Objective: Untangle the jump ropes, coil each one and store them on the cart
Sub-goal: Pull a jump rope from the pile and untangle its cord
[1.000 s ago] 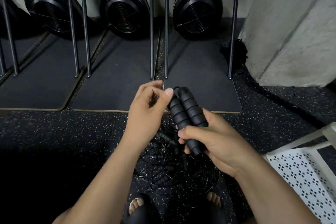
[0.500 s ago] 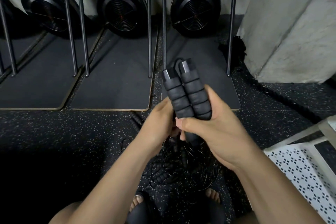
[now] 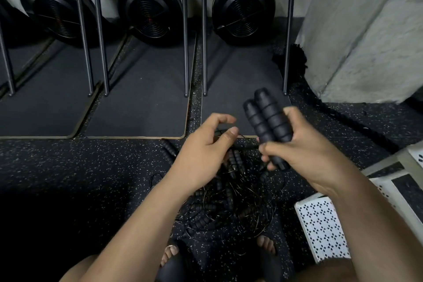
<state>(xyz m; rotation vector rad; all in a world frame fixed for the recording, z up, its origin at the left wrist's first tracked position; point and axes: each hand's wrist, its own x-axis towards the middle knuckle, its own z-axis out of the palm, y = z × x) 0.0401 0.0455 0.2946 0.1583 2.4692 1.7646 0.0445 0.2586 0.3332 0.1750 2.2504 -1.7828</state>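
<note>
My right hand grips two black ribbed foam handles of one jump rope, held side by side and tilted up to the left. My left hand is just left of them, fingers curled, thumb and fingers pinching the thin cable that runs across from the handles. Below both hands, a tangled pile of jump ropes with several black handles and wire loops lies on the speckled floor between my feet. The white perforated cart stands at the lower right.
A loose black handle lies on the floor left of the pile. Dark mats, upright metal rails and three round black fan housings fill the back. A concrete pillar rises at the right. My sandalled feet flank the pile.
My right hand has shifted right with the two handles. My left hand came out from under them to the left and now pinches the cable.
</note>
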